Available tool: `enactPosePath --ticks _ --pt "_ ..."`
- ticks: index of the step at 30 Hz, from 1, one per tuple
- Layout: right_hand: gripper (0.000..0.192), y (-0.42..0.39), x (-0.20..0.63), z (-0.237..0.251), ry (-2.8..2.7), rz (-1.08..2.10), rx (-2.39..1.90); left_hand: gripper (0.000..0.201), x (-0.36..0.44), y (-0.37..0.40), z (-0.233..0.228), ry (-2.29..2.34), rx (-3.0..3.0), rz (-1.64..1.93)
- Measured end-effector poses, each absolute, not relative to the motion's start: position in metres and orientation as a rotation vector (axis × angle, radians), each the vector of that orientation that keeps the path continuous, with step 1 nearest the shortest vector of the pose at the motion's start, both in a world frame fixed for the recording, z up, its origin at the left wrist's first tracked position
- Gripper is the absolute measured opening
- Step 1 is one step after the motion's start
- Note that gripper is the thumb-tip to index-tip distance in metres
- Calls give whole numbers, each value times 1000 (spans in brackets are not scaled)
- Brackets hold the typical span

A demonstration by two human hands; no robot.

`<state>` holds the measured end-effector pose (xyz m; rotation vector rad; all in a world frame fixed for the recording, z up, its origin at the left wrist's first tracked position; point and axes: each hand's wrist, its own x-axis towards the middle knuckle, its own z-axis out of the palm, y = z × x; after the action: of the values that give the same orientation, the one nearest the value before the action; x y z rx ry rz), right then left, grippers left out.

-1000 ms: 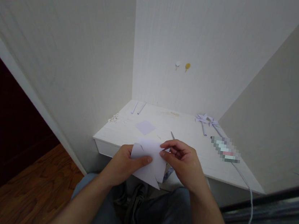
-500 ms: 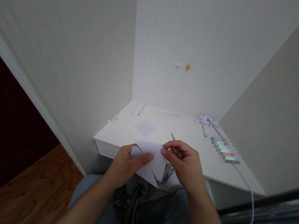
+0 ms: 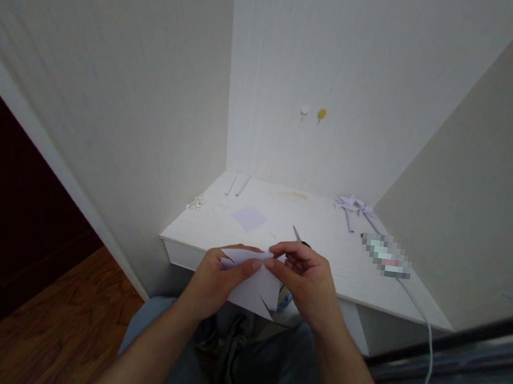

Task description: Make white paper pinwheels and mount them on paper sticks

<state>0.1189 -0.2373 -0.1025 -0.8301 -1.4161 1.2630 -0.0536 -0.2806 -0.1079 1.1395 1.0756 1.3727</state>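
Between my two hands is a pale sheet of paper (image 3: 253, 294) with slits cut in from its corners, held over the desk's front edge. My left hand (image 3: 222, 275) grips its left side, thumb lying on top. With thumb and fingertips my right hand (image 3: 300, 275) pinches a flap at the upper edge, which curls in toward the middle. Just beyond the right hand lies a pair of scissors (image 3: 298, 234), partly hidden by it. A square of similar paper (image 3: 249, 218) rests flat on the desk.
The white desk (image 3: 195, 231) stands in a walled corner. Two paper tubes (image 3: 237, 185) lie at its back left, near small white scraps (image 3: 196, 202). Folded paper pinwheels on sticks (image 3: 352, 205) lie at the back right. A white cable (image 3: 430, 356) runs off the right side.
My right hand has moved left and inward, bending the paper's top flap toward the centre. My left hand keeps its hold. More of the scissors shows now.
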Motion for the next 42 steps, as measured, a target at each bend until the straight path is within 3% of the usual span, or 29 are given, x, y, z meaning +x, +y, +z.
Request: enactPosePath --ticks 13,19,26,33,42 --pt "16 -266 125 -83 -1390 1100 -870 35 -49 -300 -103 1058 1131 1312" --pt "20 -276 125 -84 -1324 1047 -845 47 -40 -312 -113 1062 1096 1347" --pt "18 -261 112 -90 -1404 1051 -845 42 -45 -315 -124 1169 993 1399" --pt "14 -208 61 -103 -1641 1098 -832 44 -84 -292 -136 1302 839 1474" --pt "3 -44 -43 -143 -2207 996 -1158 49 -153 -210 -182 1584 599 1567"
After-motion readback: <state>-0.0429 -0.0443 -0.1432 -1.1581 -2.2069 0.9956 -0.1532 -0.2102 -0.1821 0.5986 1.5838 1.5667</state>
